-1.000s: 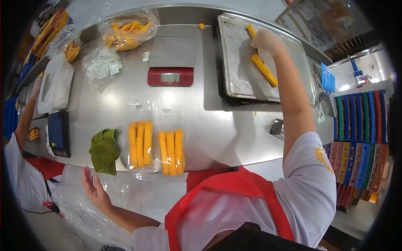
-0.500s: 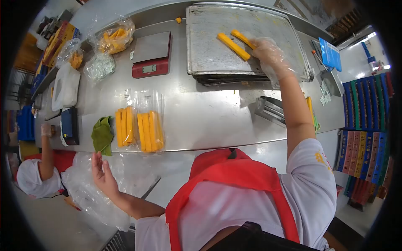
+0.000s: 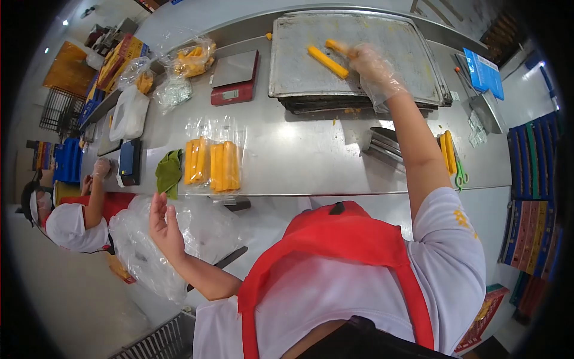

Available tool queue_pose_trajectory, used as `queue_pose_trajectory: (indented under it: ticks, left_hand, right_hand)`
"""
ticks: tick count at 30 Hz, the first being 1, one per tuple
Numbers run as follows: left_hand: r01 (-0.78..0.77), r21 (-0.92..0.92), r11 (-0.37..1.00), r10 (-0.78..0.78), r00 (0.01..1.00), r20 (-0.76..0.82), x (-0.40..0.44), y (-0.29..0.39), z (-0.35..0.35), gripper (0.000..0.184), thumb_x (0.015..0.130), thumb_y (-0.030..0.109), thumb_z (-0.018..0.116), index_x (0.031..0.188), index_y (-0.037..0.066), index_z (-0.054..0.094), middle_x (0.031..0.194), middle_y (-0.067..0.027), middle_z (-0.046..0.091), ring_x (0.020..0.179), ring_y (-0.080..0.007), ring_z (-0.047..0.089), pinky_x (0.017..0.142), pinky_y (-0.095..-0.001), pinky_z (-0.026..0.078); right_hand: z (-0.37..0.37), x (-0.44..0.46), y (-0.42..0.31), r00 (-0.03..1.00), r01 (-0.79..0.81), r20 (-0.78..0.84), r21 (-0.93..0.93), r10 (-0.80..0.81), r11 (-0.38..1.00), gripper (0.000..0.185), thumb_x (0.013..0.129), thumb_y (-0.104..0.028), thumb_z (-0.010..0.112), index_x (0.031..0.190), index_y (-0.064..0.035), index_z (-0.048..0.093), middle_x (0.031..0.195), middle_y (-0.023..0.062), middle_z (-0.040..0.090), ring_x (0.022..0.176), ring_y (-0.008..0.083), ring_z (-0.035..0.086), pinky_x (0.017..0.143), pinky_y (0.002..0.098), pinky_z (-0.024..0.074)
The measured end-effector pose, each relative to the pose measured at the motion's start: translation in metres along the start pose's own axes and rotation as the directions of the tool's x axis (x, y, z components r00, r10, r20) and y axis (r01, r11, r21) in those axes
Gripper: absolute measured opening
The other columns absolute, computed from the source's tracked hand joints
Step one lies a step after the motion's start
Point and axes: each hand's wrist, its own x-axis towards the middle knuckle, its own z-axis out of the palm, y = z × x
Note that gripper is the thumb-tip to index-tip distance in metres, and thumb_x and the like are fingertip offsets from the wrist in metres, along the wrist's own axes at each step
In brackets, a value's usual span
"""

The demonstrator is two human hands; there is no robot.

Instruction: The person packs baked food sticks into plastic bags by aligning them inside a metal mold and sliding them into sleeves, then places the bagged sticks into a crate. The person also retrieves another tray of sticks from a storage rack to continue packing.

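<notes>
The room is brightly lit; white glare is thrown onto the steel desk (image 3: 299,155) (mostly mid-surface), while edges are bowed and corners blackened.

Two flat packs (image 3: 225,166), one cloth (image 3: 169,173), one red scale (image 3: 234,78).

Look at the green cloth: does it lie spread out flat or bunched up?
Bunched up: the green cloth lies at the edge of the metal table in a creased heap, its layers overlapping.

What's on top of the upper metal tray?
A yellow stick lies on the tray; a second stick runs under the right hand. Whatever the hand covers can't be seen.
</notes>
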Motion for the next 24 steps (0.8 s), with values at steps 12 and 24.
queue_pose_trajectory:
  ticks: [12,24]
  left_hand:
    - [0.038,-0.003,0.999,-0.039,0.994,-0.102,-0.013,-0.019,-0.016,0.040,0.084,0.002,0.052,0.123,-0.001,0.046,0.117,-0.0141,0.053,0.105,-0.0169,0.050,0.091,-0.0289,0.038]
    - [0.135,0.038,0.990,-0.125,0.974,-0.190,-0.024,-0.070,-0.057,0.040,0.084,0.002,0.052,0.123,0.000,0.047,0.115,-0.0139,0.054,0.105,-0.0178,0.051,0.092,-0.0296,0.038]
  right_hand:
    - [0.013,-0.004,0.017,0.976,-0.071,-0.213,-0.127,0.043,0.989,0.026,0.078,-0.013,0.054,0.102,-0.0073,0.063,0.093,0.0130,0.064,0.086,0.0191,0.060,0.078,0.0301,0.0441]
    - [0.007,0.014,0.024,0.967,-0.059,-0.254,-0.192,0.008,0.980,0.028,0.075,-0.013,0.054,0.101,-0.0068,0.062,0.089,0.0192,0.062,0.086,0.0287,0.061,0.076,0.0353,0.0464]
